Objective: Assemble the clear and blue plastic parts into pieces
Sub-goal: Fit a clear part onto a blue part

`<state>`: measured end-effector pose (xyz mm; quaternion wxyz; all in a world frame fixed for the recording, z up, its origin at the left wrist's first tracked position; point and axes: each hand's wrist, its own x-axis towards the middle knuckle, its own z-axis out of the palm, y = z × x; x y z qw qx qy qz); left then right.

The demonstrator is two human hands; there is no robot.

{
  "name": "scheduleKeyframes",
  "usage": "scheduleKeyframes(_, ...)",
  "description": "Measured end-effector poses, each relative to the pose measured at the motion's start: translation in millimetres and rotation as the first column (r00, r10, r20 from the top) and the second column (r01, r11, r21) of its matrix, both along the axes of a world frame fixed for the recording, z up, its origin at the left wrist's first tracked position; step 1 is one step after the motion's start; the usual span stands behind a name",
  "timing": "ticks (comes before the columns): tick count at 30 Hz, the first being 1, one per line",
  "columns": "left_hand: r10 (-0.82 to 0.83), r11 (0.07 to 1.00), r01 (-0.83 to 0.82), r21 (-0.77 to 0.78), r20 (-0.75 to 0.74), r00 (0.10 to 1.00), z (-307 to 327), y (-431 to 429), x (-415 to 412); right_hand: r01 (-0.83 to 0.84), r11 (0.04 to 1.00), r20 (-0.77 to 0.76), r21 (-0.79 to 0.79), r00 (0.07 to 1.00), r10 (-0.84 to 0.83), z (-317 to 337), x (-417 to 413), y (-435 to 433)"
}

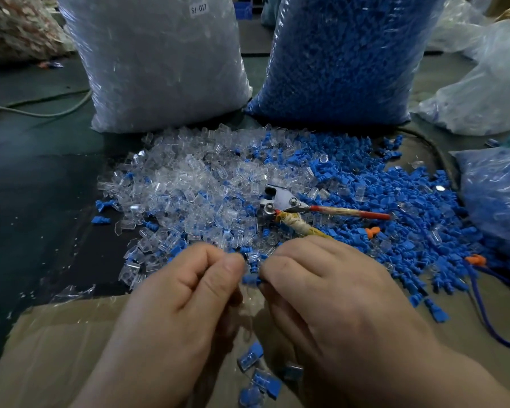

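Left hand (177, 293): I see its fingers curled, pinching a clear part (254, 257)
Right hand (336, 295): fingers pinch a blue part (250, 280)
Place: both parts above the cardboard (56, 343), near the pile (218, 187)

Dark green floor (42, 172), flattened brown cardboard (56, 348) in the foreground, pale cable (42, 114) trailing at left, dim light

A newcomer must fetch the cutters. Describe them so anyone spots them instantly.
Find the tall bag of blue parts. In front of it spreads the loose pile; the cutters lie on it, the only metal thing, with red, tape-wrapped handles.
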<state>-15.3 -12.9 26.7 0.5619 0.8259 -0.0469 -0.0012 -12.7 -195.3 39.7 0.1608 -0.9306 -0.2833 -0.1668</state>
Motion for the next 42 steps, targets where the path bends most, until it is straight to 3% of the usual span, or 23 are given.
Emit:
scheduleKeyframes(3,-0.144,0.986,0.127,-0.112,-0.156,0.977,-2,2,1,-0.049,0.998,0.004,0.041,0.999,0.049,1,-5,4)
scheduleKeyframes(5,-0.156,0.974,0.134,-0.184,-0.111,0.981,-5,2,0,0.055,0.991,-0.193,0.118,0.981,-0.032,5,-8,8)
scheduleKeyframes(6,-0.173,0.973,0.166,-0.158,-0.033,0.984,-7,2,0,0.113,0.978,-0.398,0.178,0.917,-0.034,10,-10,9)
scheduleKeyframes(7,-0.217,0.971,0.221,-0.092,0.049,0.975,-7,3,0,0.164,0.935,-0.604,0.314,0.794,0.063,13,-11,10)
scheduleKeyframes(8,-0.267,0.963,0.27,-0.018,0.113,0.957,-6,5,0,0.267,0.87,-0.737,0.416,0.659,0.15,14,-10,7)
scheduleKeyframes(9,-0.312,0.95,0.308,0.054,0.143,0.939,-3,6,1,0.314,0.844,-0.784,0.434,0.593,0.183,17,-10,3)
scheduleKeyframes(11,-0.349,0.925,0.307,0.224,0.181,0.92,1,13,3,0.298,0.902,-0.756,0.314,0.652,0.048,14,-6,-6)
scheduleKeyframes(13,-0.35,0.886,0.266,0.379,0.17,0.921,3,18,6,0.314,0.944,-0.518,0.104,0.827,-0.218,8,-2,-14)
scheduleKeyframes(14,-0.363,0.856,0.272,0.44,0.137,0.922,2,19,8,0.33,0.944,-0.408,-0.009,0.861,-0.304,9,-1,-14)
scheduleKeyframes(16,-0.419,0.783,0.311,0.538,0.088,0.904,0,18,9,0.336,0.924,-0.268,-0.184,0.887,-0.376,4,2,-14)
scheduleKeyframes(19,-0.477,0.708,0.347,0.615,0.055,0.877,-2,15,8,0.326,0.9,-0.191,-0.289,0.902,-0.387,-14,9,-8)
scheduleKeyframes(21,-0.479,0.69,0.346,0.636,0.042,0.877,1,13,6,0.321,0.895,-0.156,-0.309,0.912,-0.38,-22,16,-2)
scheduleKeyframes(23,-0.408,0.741,0.301,0.601,0.046,0.912,0,13,7,0.302,0.899,-0.149,-0.316,0.92,-0.361,-26,22,3)
scheduleKeyframes(26,-0.239,0.798,0.111,0.593,0.143,0.96,-5,14,9,0.262,0.911,-0.137,-0.317,0.938,-0.318,-29,26,2)
scheduleKeyframes(29,-0.136,0.783,0.006,0.621,0.162,0.977,-11,12,12,0.217,0.925,-0.14,-0.313,0.953,-0.27,-32,28,3)
scheduleKeyframes(35,-0.151,0.69,0.001,0.723,0.144,0.978,-12,5,12,0.144,0.958,-0.191,-0.249,0.962,-0.195,-28,28,5)
scheduleKeyframes(42,-0.148,0.724,-0.032,0.689,0.201,0.968,-11,1,15,0.121,0.987,-0.267,-0.109,0.952,-0.147,-24,25,6)
